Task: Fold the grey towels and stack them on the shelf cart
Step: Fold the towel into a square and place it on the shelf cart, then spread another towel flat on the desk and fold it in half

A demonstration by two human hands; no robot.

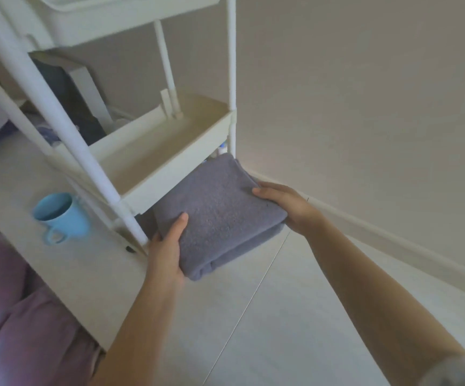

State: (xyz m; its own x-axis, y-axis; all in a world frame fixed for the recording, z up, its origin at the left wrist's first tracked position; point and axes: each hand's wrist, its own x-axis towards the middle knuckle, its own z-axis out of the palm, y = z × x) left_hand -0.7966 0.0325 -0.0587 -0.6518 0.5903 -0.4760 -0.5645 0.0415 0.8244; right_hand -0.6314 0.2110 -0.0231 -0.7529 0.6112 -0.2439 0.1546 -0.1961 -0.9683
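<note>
both hands are carrying a folded grey towel (217, 215) toward the white shelf cart (170, 146). the left hand (170, 246) is gripping the towel's near left corner, thumb lying on top and the fingers hidden beneath, while the right hand (284, 204) is clasping the far right edge, thumb over the top fold and the rest tucked under. holding it at two opposite sides is probably keeping the layers flat so the fold is not slipping open. the towel is hanging in the air just below the front rim of the cart's middle tray, its far edge passing under that tray, so it is likely heading for a lower shelf; that shelf is hidden, and something grey is showing there beside the front post. a blue mug (58, 215) is sitting on the pale counter (66, 268) left of the cart, near its edge, and purple bedding (16, 330) is lying at the lower left.
</note>
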